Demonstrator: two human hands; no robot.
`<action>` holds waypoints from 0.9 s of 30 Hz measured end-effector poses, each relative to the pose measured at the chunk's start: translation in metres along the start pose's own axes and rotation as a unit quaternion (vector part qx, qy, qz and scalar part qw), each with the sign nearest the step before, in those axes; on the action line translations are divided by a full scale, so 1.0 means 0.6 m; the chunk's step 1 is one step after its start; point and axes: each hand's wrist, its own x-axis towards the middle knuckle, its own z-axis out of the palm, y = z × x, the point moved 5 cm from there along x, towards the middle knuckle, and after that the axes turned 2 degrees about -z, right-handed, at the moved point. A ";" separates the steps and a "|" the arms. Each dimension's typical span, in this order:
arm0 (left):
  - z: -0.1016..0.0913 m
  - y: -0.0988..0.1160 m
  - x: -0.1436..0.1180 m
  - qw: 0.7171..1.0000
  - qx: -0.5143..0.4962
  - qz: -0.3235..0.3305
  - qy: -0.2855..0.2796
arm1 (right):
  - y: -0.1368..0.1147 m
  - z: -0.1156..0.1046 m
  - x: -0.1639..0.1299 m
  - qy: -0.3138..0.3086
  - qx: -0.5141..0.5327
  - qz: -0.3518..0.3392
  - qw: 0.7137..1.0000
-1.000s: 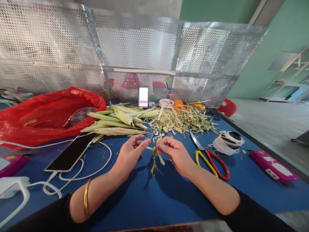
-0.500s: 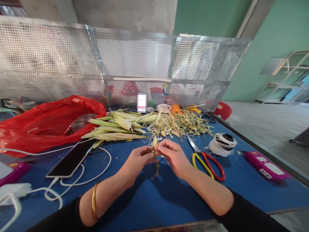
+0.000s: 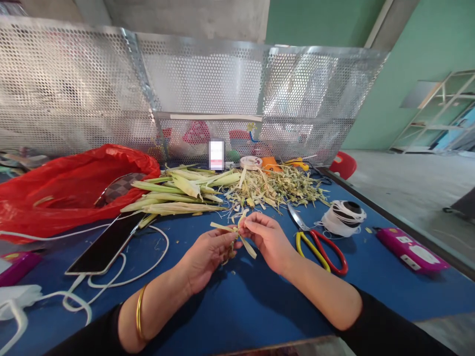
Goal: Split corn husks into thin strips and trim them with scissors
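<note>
Between my two hands is a small bunch of pale corn husk strips (image 3: pixel 248 247), with a strip end sticking out to the left, one upward and one down to the right. My left hand (image 3: pixel 212 249) pinches its lower part, where darker stalk bits hang under the fingers. My right hand (image 3: pixel 265 237) is closed at the upper part, thumb against fingertips; the exact grip is partly hidden. Behind the hands lie long green-white corn husks (image 3: pixel 181 195) and a heap of short cut husk pieces (image 3: pixel 282 185). Scissors (image 3: pixel 321 252) with one yellow and one red handle rest to the right.
A spool of white string (image 3: pixel 343 220) and a purple packet (image 3: pixel 411 251) are at the right. At the left lie a red plastic bag (image 3: pixel 74 188), a phone (image 3: pixel 106 247) and a white cable (image 3: pixel 163 257). A perforated metal screen (image 3: pixel 208 79) stands behind the blue table.
The husk strips have spread apart; ends now point left and down to the right where they earlier stood bunched upright. My left hand has turned, fingers curled further under the bunch.
</note>
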 end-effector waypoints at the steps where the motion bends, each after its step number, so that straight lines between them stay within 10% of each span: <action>1: 0.000 -0.003 0.002 1.000 0.020 0.001 0.001 | 0.003 0.001 -0.001 -0.004 -0.006 0.006 1.000; 18: -0.014 0.019 0.001 0.965 0.231 0.055 0.113 | 0.016 -0.030 0.009 0.069 -0.032 0.126 0.989; 27: -0.028 0.024 0.002 0.951 0.257 0.067 0.155 | -0.037 -0.088 0.019 0.125 -0.247 0.025 0.961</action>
